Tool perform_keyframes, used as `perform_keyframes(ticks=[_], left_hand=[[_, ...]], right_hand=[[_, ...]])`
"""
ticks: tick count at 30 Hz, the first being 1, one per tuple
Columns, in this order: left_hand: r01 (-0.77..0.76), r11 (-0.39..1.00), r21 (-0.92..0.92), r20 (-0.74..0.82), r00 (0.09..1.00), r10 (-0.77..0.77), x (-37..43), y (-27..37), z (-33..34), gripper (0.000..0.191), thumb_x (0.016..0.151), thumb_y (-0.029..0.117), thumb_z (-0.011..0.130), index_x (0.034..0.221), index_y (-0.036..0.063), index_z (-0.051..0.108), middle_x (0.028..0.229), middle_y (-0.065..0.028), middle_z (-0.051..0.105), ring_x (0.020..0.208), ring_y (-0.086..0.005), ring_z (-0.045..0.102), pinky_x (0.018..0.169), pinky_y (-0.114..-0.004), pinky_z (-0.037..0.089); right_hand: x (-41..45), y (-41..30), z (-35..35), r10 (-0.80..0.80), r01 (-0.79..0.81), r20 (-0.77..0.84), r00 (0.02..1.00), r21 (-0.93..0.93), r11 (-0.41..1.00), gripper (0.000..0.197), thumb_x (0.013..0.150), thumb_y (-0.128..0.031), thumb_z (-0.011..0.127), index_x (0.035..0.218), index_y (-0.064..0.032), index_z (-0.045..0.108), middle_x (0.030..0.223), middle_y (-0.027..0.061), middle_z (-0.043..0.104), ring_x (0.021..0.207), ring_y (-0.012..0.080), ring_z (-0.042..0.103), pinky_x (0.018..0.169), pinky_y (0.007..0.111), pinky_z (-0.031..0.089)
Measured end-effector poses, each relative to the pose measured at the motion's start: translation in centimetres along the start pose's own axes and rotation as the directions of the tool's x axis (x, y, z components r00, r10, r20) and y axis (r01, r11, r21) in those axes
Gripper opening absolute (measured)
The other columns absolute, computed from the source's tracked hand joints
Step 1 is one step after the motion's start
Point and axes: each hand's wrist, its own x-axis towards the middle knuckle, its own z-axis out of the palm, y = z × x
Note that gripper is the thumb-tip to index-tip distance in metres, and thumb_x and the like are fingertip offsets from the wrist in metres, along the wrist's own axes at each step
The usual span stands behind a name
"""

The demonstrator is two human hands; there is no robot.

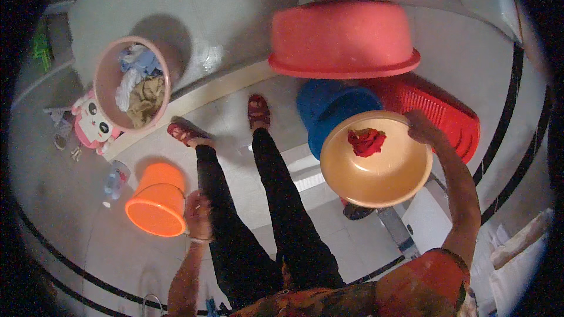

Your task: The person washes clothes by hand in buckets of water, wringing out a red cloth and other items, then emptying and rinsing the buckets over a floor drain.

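My right hand [421,127] grips the far right rim of a yellow-orange plastic basin [387,180]. The basin is tipped so that its inside faces me, and a crumpled red cloth [367,142] lies in it. Low beside my left thigh is my left hand [199,215], blurred by motion. It is next to the rim of an orange plastic bucket [161,176]; whether its fingers touch the rim or handle I cannot tell. The bucket's mouth is turned towards me and its inside looks bare.
A pink bucket [108,83] of crumpled clothes [143,97] stands far left, beside a cartoon-faced pink item [93,123]. A large red tub [341,39], a blue plastic container [317,101] and a red ribbed plastic piece [458,127] are ahead right. A low ledge [229,81] crosses the floor.
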Motion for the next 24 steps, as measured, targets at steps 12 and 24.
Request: perform_keyframes(ticks=[12,24], left_hand=[[-0.789,0.322,0.524,0.749,0.606,0.267,-5.8,6.1,28.6,0.052,0.079,0.019,0.050,0.128,0.0187,0.035,0.134,-0.0213,0.025,0.122,-0.0433,0.023,0.086,-0.058,0.035],[-0.593,0.180,0.785,0.457,0.750,0.477,2.3,6.3,25.0,0.040,0.083,0.028,0.043,0.123,0.0234,0.042,0.136,-0.0230,0.022,0.123,-0.0458,0.020,0.088,-0.063,0.031]], right_hand=[[-8.0,-2.4,8.4,-0.144,0.186,-0.421,0.896,0.061,0.981,0.038,0.065,-0.025,0.059,0.090,0.0033,0.058,0.084,0.0071,0.061,0.075,0.0156,0.056,0.062,0.031,0.045],[-9.4,-18.2,6.4,0.148,0.184,-0.304,0.941,0.827,0.531,0.033,0.059,-0.016,0.055,0.086,0.0028,0.051,0.079,0.0061,0.052,0.068,0.0164,0.050,0.060,0.028,0.041]])
